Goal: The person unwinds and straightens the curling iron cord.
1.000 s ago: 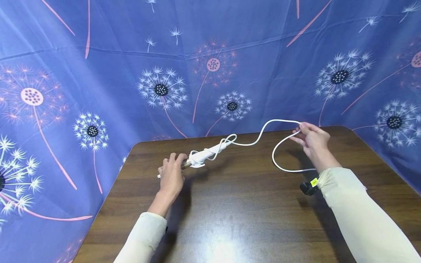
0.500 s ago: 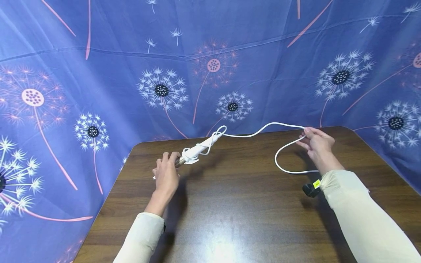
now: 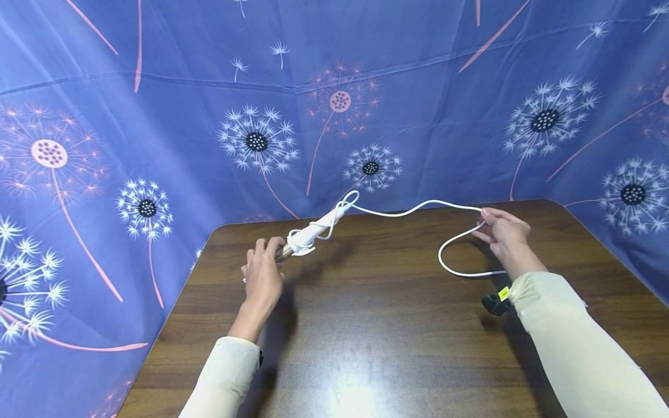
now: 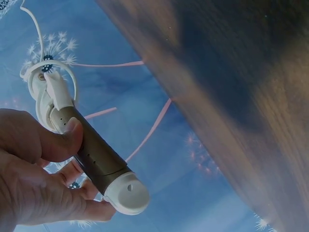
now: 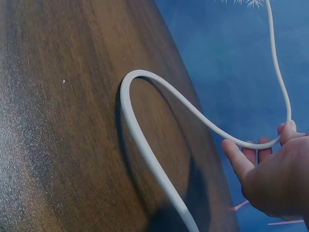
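Note:
A curling iron point(image 3: 313, 232) with a white handle slants up over the table, its handle end pointing away to the right. My left hand point(image 3: 263, 276) grips its brown barrel point(image 4: 99, 154), thumb on one side and fingers beneath, near the white tip cap point(image 4: 128, 194). Loops of white power cord point(image 3: 405, 214) are wound round the handle. From there the cord runs through the air to my right hand point(image 3: 506, 233), which pinches it between thumb and fingers. Past those fingers the cord bends back in a curve point(image 5: 140, 140) over the wood and goes out of sight behind the right wrist.
The brown wooden table point(image 3: 355, 331) has rounded far corners. Behind it and at the left hangs a blue cloth point(image 3: 418, 104) with a dandelion print. A small black device point(image 3: 495, 304) with a yellow label sits at the right wrist.
My left hand has shifted slightly left with the curling iron, whose handle end now tilts higher. The right hand has moved a little right and down, still pinching the cord, which sags less.

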Motion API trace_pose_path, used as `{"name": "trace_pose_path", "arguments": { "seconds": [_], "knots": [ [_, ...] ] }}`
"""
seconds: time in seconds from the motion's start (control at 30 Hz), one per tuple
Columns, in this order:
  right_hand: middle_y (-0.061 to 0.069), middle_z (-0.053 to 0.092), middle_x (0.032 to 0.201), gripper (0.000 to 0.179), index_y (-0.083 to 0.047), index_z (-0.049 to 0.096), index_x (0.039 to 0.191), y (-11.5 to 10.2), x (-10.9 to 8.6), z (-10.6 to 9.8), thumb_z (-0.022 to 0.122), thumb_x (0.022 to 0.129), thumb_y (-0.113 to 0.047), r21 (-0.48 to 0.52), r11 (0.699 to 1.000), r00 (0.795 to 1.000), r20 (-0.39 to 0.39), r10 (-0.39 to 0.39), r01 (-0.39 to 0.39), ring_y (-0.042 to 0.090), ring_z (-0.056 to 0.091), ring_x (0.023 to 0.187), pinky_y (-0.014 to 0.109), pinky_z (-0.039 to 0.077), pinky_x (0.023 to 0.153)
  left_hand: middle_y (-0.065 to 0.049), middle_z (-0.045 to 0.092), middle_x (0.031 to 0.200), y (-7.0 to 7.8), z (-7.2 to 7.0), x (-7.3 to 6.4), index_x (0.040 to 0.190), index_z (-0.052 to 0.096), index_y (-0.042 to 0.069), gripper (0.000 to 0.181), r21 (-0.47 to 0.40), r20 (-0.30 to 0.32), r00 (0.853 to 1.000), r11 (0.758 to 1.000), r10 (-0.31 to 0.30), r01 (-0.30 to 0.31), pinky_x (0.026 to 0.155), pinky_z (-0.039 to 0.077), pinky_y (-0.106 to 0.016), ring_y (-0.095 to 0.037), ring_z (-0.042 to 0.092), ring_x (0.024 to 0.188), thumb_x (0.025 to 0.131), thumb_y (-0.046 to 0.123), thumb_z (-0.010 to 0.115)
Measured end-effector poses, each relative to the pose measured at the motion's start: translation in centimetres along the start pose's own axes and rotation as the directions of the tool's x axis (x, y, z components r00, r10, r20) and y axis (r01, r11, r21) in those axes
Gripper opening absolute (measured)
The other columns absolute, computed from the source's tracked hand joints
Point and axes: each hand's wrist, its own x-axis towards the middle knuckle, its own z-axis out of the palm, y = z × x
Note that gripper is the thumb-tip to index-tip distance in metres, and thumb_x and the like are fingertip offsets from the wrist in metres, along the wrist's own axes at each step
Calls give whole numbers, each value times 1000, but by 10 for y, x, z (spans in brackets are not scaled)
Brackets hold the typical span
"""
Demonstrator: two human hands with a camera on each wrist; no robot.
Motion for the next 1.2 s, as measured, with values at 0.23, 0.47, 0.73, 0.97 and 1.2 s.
{"name": "trace_pose_path", "arguments": {
  "seconds": [0.23, 0.47, 0.73, 0.97, 1.2],
  "knots": [
    [3, 61, 63, 13, -5, 67, 78, 3, 2, -1, 56, 81, 2, -49, 998, 995, 89, 42, -38, 14, 60, 55, 35, 51, 54, -4, 50, 98, 6, 0, 1, 105, 54, 21, 61, -6, -7, 1000, 1000, 15, -15, 60, 33, -44, -28, 46, 84, 57, -14, 64],
    [-1, 65, 70, 15, -7, 68, 79, 5, 2, -1, 57, 79, 3, -114, 992, 987, 141, 71, -55, 8, 61, 63, 25, 50, 59, -3, 50, 96, 11, -2, 3, 104, 55, 22, 60, -13, -21, 999, 1000, 24, -24, 59, 33, -43, -27, 46, 82, 56, -14, 65],
    [-8, 67, 75, 15, -12, 69, 88, 2, 4, 1, 60, 79, -2, -220, 975, 982, 176, 68, -28, 4, 61, 67, 19, 46, 62, -4, 51, 97, 16, -4, 5, 104, 56, 21, 59, -16, -14, 999, 999, 31, -31, 59, 34, -43, -28, 47, 82, 57, -13, 65],
    [-4, 68, 79, 18, -10, 67, 95, -2, 1, 10, 61, 79, -3, -179, 984, 980, 197, 10, 25, 7, 61, 71, 21, 44, 63, -3, 51, 96, 19, -4, 4, 103, 56, 21, 59, -21, -15, 999, 999, 32, -32, 59, 34, -43, -28, 47, 81, 57, -14, 65],
    [4, 68, 82, 18, -1, 63, 97, -3, -2, 31, 58, 80, 2, -78, 981, 945, 292, -148, 178, 12, 64, 73, 22, 48, 66, -3, 51, 95, 22, -2, 3, 104, 56, 21, 59, -25, -7, 999, 999, 32, -33, 60, 33, -42, -27, 46, 81, 57, -13, 66]
  ]
}}
